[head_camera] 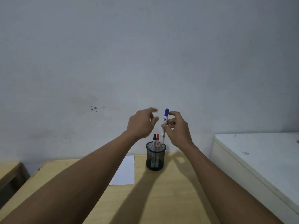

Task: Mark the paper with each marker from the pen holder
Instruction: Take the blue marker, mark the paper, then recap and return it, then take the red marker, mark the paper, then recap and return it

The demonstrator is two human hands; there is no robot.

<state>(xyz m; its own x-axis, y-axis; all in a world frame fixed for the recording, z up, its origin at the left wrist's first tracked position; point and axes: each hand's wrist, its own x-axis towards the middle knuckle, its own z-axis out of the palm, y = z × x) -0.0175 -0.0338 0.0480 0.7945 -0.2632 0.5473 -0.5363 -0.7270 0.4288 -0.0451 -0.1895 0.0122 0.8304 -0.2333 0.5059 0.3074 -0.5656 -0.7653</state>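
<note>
White rectangular paper sheet (125,172) lies flat near the far edge of the wooden counter (169,191), partly under the forearm. Left hand (140,123) empty, fingers spread wide, likely reaching for the cap. Black wire-mesh cylindrical pen holder (155,156) keeps black and red markers upright. Right hand (177,128) pinches blue-capped white plastic marker (165,122) upright, its lower end just above the holder.

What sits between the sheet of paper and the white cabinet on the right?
In the head view, the black mesh pen holder, with black and red markers inside, stands on the wooden table between the paper and the white cabinet.
</note>
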